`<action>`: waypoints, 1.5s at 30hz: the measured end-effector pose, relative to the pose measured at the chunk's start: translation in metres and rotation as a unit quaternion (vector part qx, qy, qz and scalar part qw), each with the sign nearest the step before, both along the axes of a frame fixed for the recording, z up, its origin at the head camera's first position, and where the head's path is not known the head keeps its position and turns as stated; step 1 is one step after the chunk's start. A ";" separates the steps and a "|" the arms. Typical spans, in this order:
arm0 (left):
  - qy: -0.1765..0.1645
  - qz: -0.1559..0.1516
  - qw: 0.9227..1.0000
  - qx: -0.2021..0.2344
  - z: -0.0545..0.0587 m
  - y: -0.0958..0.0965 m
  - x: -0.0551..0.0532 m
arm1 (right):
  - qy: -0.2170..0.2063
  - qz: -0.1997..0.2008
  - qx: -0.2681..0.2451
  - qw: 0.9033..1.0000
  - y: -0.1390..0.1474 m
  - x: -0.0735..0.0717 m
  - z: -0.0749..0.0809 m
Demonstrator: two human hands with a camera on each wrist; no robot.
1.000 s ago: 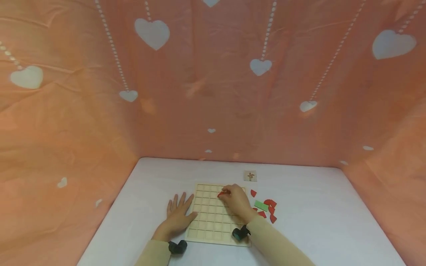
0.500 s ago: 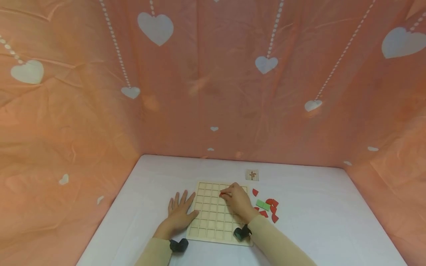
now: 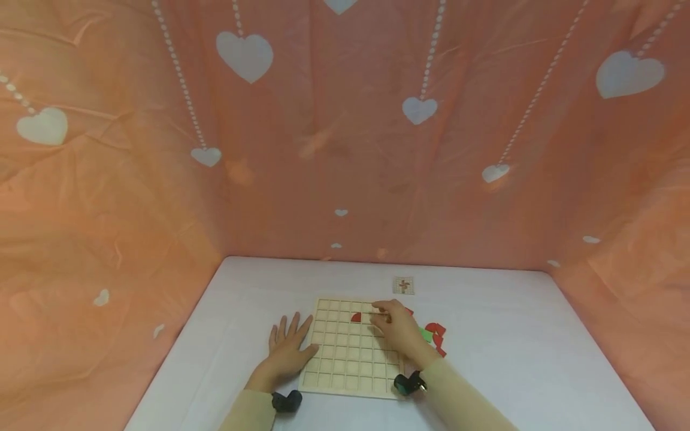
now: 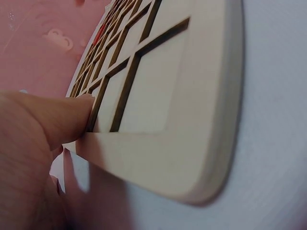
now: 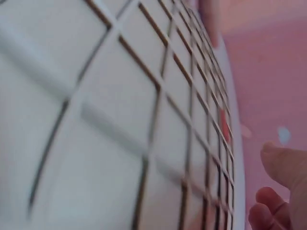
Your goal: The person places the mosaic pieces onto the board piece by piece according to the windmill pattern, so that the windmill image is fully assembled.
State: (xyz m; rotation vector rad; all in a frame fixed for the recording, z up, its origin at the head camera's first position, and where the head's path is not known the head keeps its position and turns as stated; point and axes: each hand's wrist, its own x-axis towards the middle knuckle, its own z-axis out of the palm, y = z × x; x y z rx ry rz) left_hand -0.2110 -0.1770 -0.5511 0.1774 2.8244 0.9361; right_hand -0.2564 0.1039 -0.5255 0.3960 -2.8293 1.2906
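A pale wooden grid board [image 3: 345, 365] lies flat on the white table. One red quarter-round piece [image 3: 356, 316] sits in a cell of the board's second row from the far edge. My right hand [image 3: 385, 317] hovers over the board's far right part, just right of that piece, fingers loosely bent and holding nothing. My left hand [image 3: 288, 341] lies flat on the table at the board's left side, its thumb against the board's edge [image 4: 192, 158]. The right wrist view shows the red piece [image 5: 223, 124] in the grid and my fingertips [image 5: 283, 167] beside the board.
Loose red pieces [image 3: 435, 330] and a green piece [image 3: 426, 336] lie on the table right of the board, partly behind my right hand. A small pattern card [image 3: 403, 285] lies beyond the board. Pink heart-print cloth walls [image 3: 345, 149] enclose the table on three sides.
My right hand let go of the red piece, which now sits in a grid cell, and drew back to the right. The left hand stayed put.
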 end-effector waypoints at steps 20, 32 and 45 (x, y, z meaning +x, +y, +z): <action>-0.002 0.006 1.000 0.012 -0.001 -0.001 0.001 | -0.094 -0.153 -0.002 0.984 0.129 0.017 -0.014; -0.003 0.007 1.000 0.008 -0.001 0.002 0.000 | -0.124 -0.158 -0.027 0.979 0.141 0.022 -0.028; -0.002 0.000 1.000 0.002 0.001 0.000 0.000 | -0.116 -0.189 -0.026 0.975 0.129 0.025 -0.025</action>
